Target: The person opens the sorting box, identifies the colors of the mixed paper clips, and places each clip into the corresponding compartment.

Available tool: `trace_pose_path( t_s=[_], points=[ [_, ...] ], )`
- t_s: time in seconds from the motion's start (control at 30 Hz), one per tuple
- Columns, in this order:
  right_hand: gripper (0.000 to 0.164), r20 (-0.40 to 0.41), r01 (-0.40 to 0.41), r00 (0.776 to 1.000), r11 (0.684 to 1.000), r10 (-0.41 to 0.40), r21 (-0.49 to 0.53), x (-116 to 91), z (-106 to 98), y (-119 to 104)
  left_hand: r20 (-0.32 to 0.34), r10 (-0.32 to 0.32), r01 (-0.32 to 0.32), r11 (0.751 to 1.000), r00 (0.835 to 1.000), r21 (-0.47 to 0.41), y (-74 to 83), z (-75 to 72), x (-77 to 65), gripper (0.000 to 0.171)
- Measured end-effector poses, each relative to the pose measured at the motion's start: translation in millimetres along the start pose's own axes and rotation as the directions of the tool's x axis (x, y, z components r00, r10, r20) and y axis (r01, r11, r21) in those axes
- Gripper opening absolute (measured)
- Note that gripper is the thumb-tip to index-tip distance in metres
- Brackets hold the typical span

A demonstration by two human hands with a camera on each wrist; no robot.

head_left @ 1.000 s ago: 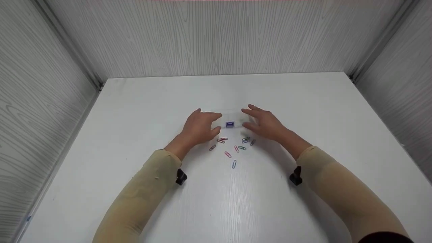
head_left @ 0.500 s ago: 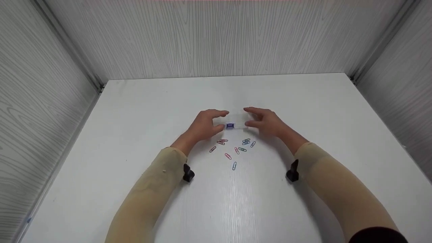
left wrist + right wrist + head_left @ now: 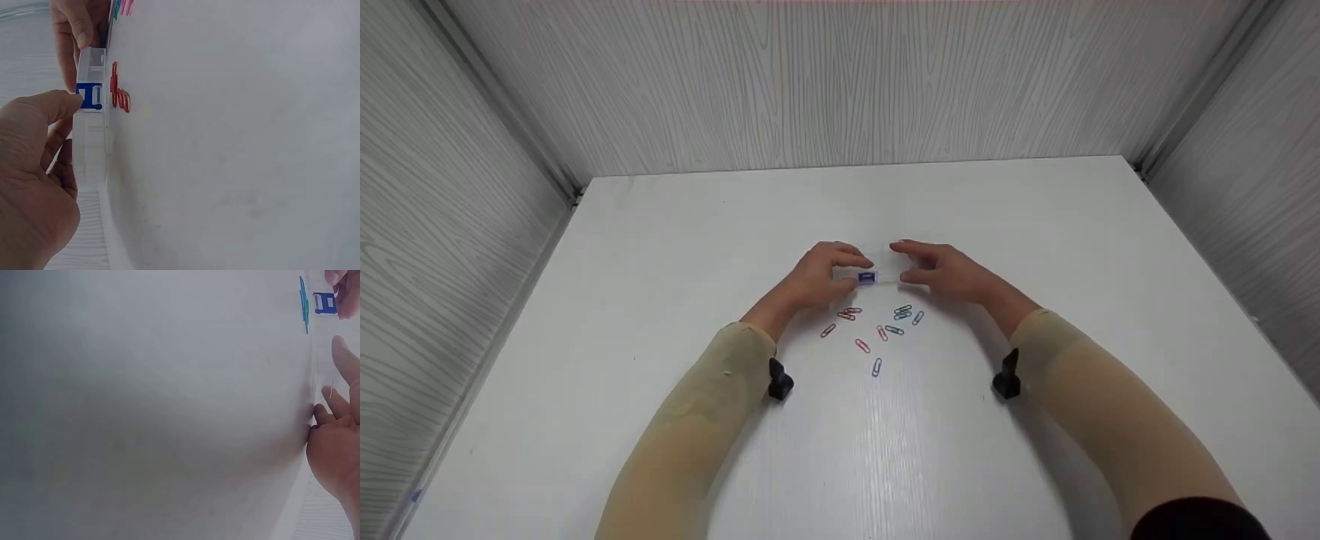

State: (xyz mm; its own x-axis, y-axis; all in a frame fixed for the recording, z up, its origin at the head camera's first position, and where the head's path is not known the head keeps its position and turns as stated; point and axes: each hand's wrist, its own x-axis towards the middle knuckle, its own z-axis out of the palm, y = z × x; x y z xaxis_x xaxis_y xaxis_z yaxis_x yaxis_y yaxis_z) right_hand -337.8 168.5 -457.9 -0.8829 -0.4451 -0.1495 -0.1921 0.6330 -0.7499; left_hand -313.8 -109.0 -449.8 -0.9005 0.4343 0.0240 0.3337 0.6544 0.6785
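A clear plastic box (image 3: 889, 264) with a blue latch (image 3: 90, 95) on its front lies on the white table between the hands. My left hand (image 3: 819, 279) grips its left part; in the left wrist view the thumb touches the latch and the other fingers curl behind the box. At the right end, my right hand (image 3: 952, 274) holds the box with the thumb along the front edge and the index finger over the far side. Several paper clips lie loose just in front, among them red clips (image 3: 849, 313), a green clip (image 3: 894, 330) and a blue clip (image 3: 877, 367).
The white tabletop (image 3: 720, 240) runs back to a pale wood-grain panel (image 3: 825, 82), with similar panels at left and right. A black wrist camera (image 3: 780, 380) sits on the left sleeve and another camera (image 3: 1006, 376) on the right.
My left hand has moved right along the box, its thumb now at the blue latch. The right hand has shifted only slightly at its end. The paper clips stay where they were.
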Motion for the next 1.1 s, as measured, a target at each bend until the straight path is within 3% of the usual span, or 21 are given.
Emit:
trace_pose_path(
  t_s=[0.73,1.1],
  points=[
    [0.053,-0.004,-0.007,1.000,1.000,0.007,-0.017,0.6,-0.8,0.4,-0.006,-0.001,0.001,0.999,1.000,-0.033,-1.6,2.6,2.3,0.037],
    [0.053,0.009,-0.006,1.000,1.000,0.006,-0.005,2.4,0.1,4.2,-0.002,-0.042,0.041,0.998,0.999,-0.039,3.0,3.2,-0.1,0.039]
  ],
)
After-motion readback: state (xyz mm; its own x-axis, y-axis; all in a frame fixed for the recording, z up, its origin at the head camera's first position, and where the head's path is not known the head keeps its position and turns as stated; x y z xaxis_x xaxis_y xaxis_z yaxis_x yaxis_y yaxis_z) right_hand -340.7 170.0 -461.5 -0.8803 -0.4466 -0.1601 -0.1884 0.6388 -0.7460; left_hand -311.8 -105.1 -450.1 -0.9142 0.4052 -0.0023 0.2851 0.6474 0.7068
